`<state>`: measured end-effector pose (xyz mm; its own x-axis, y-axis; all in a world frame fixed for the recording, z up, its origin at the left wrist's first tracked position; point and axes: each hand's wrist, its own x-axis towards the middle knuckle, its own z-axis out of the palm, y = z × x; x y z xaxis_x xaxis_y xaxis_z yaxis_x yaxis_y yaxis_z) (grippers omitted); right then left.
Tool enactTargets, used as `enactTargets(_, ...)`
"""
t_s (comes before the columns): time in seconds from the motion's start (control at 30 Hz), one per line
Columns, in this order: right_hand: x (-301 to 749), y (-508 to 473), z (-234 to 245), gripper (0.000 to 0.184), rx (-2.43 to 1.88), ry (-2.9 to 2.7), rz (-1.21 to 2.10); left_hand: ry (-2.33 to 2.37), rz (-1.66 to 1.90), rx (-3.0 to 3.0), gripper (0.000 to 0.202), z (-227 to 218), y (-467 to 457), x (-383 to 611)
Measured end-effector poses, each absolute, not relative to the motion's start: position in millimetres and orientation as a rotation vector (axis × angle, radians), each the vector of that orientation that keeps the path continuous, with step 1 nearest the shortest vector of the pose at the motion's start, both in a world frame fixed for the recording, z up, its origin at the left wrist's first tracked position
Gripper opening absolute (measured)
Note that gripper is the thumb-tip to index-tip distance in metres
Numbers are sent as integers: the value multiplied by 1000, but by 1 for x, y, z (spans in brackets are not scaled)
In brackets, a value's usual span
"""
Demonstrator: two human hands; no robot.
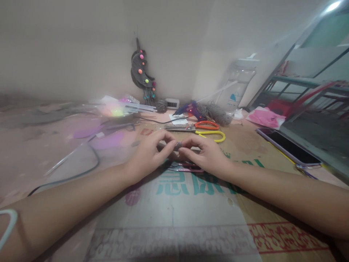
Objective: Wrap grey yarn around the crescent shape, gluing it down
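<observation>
My left hand (152, 153) and my right hand (205, 153) meet over the middle of the table, each with thumb and forefinger pinched. Between the fingertips is a small grey piece (177, 146), perhaps yarn, mostly covered by the fingers. Under the hands lies a small pair of scissors (188, 167) with pinkish handles, partly hidden by the right hand. Just beyond the hands rest large scissors (191, 128) with one orange and one yellow handle.
Behind are a dark glue gun (191, 110), grey yarn (218, 113), a clear bottle (236, 87) and a white clock-like box (172, 103). A crescent ornament (140, 69) hangs on the wall. A phone (289, 147) lies right; clear sticks (136, 107) and a cable (89, 169) lie left.
</observation>
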<state>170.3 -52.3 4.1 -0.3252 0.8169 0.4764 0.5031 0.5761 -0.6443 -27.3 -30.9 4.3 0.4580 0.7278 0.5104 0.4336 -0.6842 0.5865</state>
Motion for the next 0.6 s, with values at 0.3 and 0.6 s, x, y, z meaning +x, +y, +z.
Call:
enactTargets(0.3,173,-47,8,8,-1121,-1869,437,845,1127,2559,26,4,-34,-31)
enactTargets(0.6,184,-43,3,8,-866,-2096,-82,965,873,1807,45,-1,-16,-25)
